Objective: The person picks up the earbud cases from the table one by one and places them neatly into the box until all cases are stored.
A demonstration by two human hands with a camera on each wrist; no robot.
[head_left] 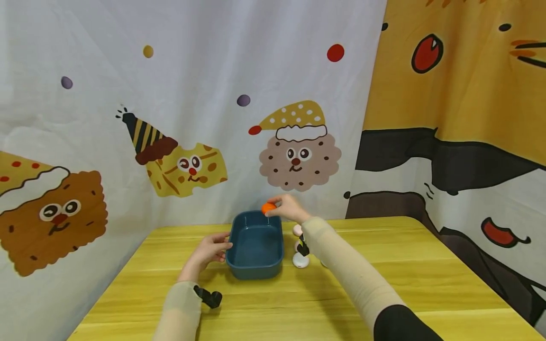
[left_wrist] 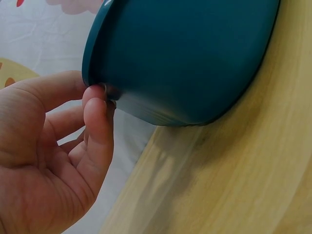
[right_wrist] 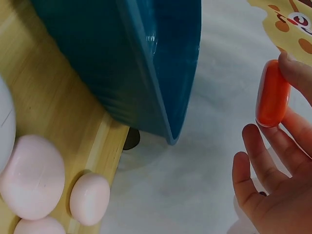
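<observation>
A deep dark-teal plastic bin (head_left: pixel 254 273) with rounded corners stands on the table. At its left side my left hand (head_left: pixel 209 250) pinches the rim between thumb and fingers, close up in the left wrist view. Above the bin's far right corner, my right hand (head_left: pixel 291 208) holds a glossy orange rounded disc (right_wrist: pixel 273 95) by its edge. Thumb and fingertips grip the disc; the other fingers are spread in the right wrist view. Right of the bin lie a white rounded piece (head_left: pixel 300 260) and several pale pink ones (right_wrist: pixel 33 176), partly hidden by my right forearm.
The wooden table (head_left: pixel 256 308) ends just behind the bin, against a printed cloth backdrop (head_left: pixel 204 57). Bare wood lies in front of the bin and on the table's right side (head_left: pixel 418 270). My right forearm crosses over the small round pieces.
</observation>
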